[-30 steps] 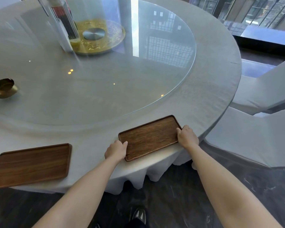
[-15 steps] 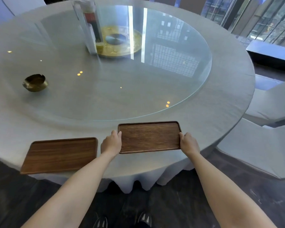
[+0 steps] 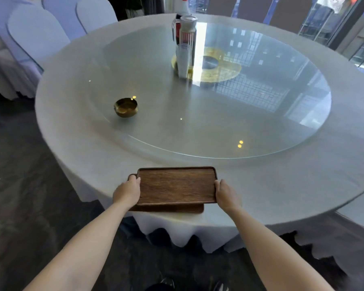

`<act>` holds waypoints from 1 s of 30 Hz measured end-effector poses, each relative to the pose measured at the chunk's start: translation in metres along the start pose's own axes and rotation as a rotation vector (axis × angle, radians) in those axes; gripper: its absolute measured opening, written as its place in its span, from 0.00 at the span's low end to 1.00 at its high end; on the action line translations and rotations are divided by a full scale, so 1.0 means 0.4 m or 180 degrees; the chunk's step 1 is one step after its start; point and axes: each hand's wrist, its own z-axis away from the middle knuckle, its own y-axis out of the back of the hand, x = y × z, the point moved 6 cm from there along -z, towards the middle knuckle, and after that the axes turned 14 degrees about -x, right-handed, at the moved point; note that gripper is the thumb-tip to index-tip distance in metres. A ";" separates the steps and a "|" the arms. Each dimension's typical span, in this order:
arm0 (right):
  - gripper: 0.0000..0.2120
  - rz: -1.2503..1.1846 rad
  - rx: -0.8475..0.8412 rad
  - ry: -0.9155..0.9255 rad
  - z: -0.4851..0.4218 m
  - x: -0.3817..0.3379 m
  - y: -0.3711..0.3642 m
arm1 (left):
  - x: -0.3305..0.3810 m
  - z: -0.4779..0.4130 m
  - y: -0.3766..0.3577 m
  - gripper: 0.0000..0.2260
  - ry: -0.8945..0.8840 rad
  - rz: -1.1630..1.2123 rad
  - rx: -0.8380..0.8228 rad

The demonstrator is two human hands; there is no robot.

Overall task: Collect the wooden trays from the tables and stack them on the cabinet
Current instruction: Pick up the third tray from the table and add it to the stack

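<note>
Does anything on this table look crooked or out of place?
Only slightly: the upper brown wooden tray, gripped by the left hand and right hand, sits offset over the lower wooden tray, whose edges poke out. Nothing looks spilled or damaged.

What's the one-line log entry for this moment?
step: stacking trays | left hand + right hand: gripping upper tray ends | lower tray: beneath, on table edge, offset

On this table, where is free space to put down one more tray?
Free: the cloth band between the glass turntable and the table edge, right of the right hand. Also the cloth left of the brass bowl. Crowded: the near edge, where both hands hold the top tray over the lower tray.
</note>
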 end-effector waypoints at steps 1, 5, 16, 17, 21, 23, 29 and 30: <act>0.22 0.0093 0.0000 0.0035 -0.001 -0.019 -0.019 | -0.026 -0.008 0.002 0.19 0.0020 -0.0063 -0.0040; 0.20 0.0390 -0.0014 0.0165 -0.005 -0.055 -0.073 | -0.094 -0.035 -0.014 0.19 0.0018 -0.0224 -0.0171; 0.19 0.0801 0.0075 0.0095 -0.006 -0.069 -0.115 | -0.129 -0.068 -0.040 0.18 -0.0057 -0.0195 -0.0348; 0.19 0.0812 0.0085 0.0072 -0.004 -0.068 -0.114 | -0.127 -0.070 -0.043 0.18 -0.0081 -0.0184 -0.0343; 0.19 0.0807 0.0107 0.0021 0.000 -0.060 -0.112 | -0.128 -0.084 -0.047 0.17 -0.0130 -0.0094 -0.0281; 0.19 0.0745 0.0064 0.0003 0.000 -0.055 -0.113 | -0.129 -0.089 -0.050 0.17 -0.0107 -0.0005 -0.0271; 0.21 -0.0081 -0.0284 -0.0112 -0.002 -0.059 -0.129 | -0.152 -0.094 -0.059 0.23 0.0274 0.0745 -0.0388; 0.22 -0.0154 -0.0321 -0.0128 -0.002 -0.061 -0.129 | -0.150 -0.094 -0.060 0.25 0.0293 0.0719 -0.0422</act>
